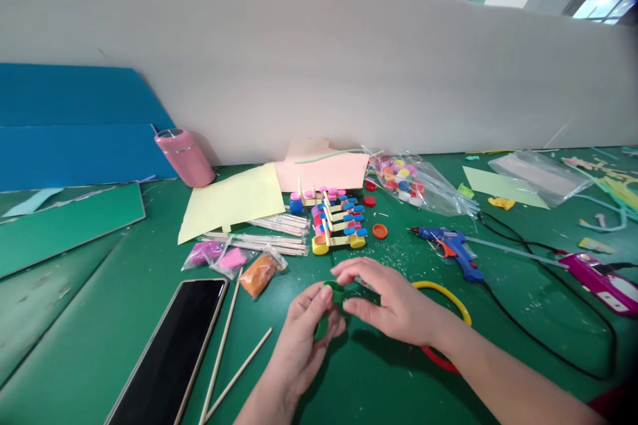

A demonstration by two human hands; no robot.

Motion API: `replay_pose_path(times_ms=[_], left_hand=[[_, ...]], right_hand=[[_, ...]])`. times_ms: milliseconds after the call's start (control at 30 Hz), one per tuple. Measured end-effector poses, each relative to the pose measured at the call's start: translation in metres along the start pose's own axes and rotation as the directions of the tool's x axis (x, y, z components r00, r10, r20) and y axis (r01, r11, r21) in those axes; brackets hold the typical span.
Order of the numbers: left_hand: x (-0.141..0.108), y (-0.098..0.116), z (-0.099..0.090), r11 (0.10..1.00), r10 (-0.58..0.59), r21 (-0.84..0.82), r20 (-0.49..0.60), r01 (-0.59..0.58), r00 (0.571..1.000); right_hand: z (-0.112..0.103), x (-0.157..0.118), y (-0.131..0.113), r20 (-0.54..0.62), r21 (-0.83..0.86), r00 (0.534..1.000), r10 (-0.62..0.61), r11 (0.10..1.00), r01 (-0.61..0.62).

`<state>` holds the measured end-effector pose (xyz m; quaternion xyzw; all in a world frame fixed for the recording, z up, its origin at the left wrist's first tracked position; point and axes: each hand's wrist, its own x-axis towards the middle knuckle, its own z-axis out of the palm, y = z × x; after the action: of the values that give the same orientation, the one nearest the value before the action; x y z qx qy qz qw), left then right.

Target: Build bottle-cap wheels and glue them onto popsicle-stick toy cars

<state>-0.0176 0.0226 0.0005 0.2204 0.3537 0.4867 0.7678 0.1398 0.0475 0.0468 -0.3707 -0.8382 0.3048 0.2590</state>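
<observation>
At the lower middle of the head view, my left hand (310,329) is closed on a small green cap (335,291), with the thumb against its side. Part of something green also shows between the lower fingers. My right hand (379,299) is just right of the cap, its thumb and fingers apart and curved toward it; nothing shows between them. Beyond both hands stands a row of small models (339,219) made of sticks with blue, pink and yellow pieces. An orange cap (379,231) lies to their right.
A phone (172,352) and thin wooden sticks (239,372) lie left of my hands. Wrapped orange clay (258,274) is near them. A blue glue gun (456,249) with its cable is on the right. Yellow scissor-like loops (443,289) sit under my right forearm.
</observation>
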Motion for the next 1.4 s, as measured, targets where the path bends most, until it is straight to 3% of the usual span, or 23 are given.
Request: replay_pose_path(times_ms=[100,300,600,733,867,967,1100,1200,1333,1400], left_hand=[[-0.001,-0.004,0.002,0.991,-0.04,-0.131,-0.008,0.039,0.999],[-0.004,-0.01,0.001,0.967,-0.08,-0.225,0.196,0.124,0.977],[0.0,-0.012,-0.003,0.983,-0.034,-0.172,0.151,0.06,0.988],[-0.001,-0.006,-0.003,0.994,0.01,-0.111,0.111,0.002,0.994],[-0.001,0.001,-0.004,0.996,0.076,-0.045,0.035,-0.074,0.997],[-0.001,0.001,-0.004,0.999,0.031,0.014,0.032,-0.032,0.999],[-0.001,-0.003,-0.004,0.995,-0.053,0.096,0.189,0.036,0.98],[-0.001,-0.005,-0.003,0.994,-0.059,0.105,0.205,0.038,0.977],[-0.001,-0.006,-0.003,0.99,-0.033,0.138,0.139,0.013,0.99],[0.0,-0.007,-0.003,0.993,-0.016,0.121,0.107,0.003,0.994]], right_hand=[[0.011,0.005,0.005,-0.047,-0.032,0.998,-0.029,0.999,0.028],[0.023,0.015,0.012,-0.033,-0.08,0.991,-0.131,0.989,0.128],[0.013,0.014,0.003,0.067,0.054,0.986,-0.155,0.987,0.151],[0.007,0.007,0.009,0.068,-0.002,0.997,-0.042,0.999,0.043],[0.0,-0.004,0.015,-0.089,-0.101,0.98,0.179,0.977,-0.188],[-0.003,-0.009,0.008,-0.129,-0.033,0.98,0.154,0.987,-0.159],[0.0,-0.01,-0.007,-0.023,0.115,1.0,0.021,0.993,-0.019],[0.005,-0.01,-0.011,0.009,0.162,0.998,0.07,0.984,-0.07],[0.009,-0.011,-0.01,-0.009,0.242,0.978,0.208,0.949,-0.2],[0.01,-0.01,-0.009,-0.032,0.258,0.975,0.219,0.944,-0.204]])
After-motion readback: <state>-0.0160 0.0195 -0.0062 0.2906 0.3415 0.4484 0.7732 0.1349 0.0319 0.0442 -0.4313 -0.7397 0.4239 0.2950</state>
